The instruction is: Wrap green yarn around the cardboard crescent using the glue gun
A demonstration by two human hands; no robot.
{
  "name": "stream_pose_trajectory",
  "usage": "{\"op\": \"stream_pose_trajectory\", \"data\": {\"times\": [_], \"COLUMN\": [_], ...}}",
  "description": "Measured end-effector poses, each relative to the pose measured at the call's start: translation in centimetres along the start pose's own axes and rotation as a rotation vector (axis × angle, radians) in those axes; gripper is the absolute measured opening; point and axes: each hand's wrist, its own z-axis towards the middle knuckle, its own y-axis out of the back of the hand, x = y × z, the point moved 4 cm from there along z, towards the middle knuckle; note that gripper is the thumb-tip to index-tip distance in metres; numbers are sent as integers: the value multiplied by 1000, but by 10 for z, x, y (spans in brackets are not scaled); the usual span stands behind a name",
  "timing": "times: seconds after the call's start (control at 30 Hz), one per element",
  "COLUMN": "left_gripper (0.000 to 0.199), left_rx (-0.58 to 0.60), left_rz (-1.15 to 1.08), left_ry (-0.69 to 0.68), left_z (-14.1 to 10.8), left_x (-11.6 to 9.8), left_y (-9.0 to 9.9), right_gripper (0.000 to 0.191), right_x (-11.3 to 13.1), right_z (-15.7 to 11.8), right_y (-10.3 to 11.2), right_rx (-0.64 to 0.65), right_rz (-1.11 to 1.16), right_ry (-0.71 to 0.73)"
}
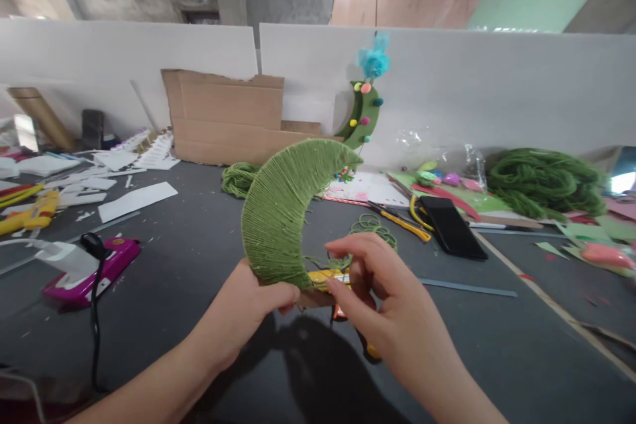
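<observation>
My left hand [248, 308] is closed around the lower end of a crescent moon shape [278, 212] wrapped in green yarn. Bare brown cardboard [318, 298] shows at its bottom tip. Close to that tip is my right hand [380, 291], thumb and forefinger apart and the other fingers curled in. A thin strand of green yarn runs from the tip toward these curled fingers, which seem to hold it; the grip is partly hidden. Loose loops of green yarn [375, 228] lie just behind the right hand. A yellow tool [325, 276], mostly covered, lies beneath my hands.
A decorated green crescent [368, 116] hangs at the back beside cardboard [223, 112]. Rightward lie a black phone [452, 226], a yellow cutter [405, 225] and a green yarn heap [544, 182]. A magenta power strip [112, 271], its cable and paper scraps [136, 201] are leftward.
</observation>
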Motion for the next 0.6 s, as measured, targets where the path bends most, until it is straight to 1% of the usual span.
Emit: {"op": "stream_pose_trajectory", "data": {"times": [0.1, 0.23, 0.33, 0.4, 0.47, 0.53, 0.6], "left_gripper": [12, 9, 9, 9, 10, 9, 7], "left_rx": [27, 134, 175, 180, 177, 138, 65], "left_rz": [-6, -89, -164, -206, -245, -305, -380], "left_ry": [24, 75, 105, 129, 157, 183, 199], "left_z": [0, -1, 0, 1, 2, 2, 3], "left_x": [1, 3, 6, 8, 10, 11, 13], "left_y": [0, -5, -7, -7, -7, -5, -2], "right_gripper": [11, 10, 9, 10, 10, 9, 8], "right_x": [0, -2, -7, -11, -11, -5, 5], "right_z": [3, 6, 7, 8, 7, 3, -1], "right_y": [6, 10, 10, 10, 12, 13, 11], "right_rx": [14, -35, -71, -107, -162, -208, -191], "right_rz": [101, 186, 202, 154, 20, -150, -242], "right_ry": [15, 16, 4, 20, 63, 139, 227]}}
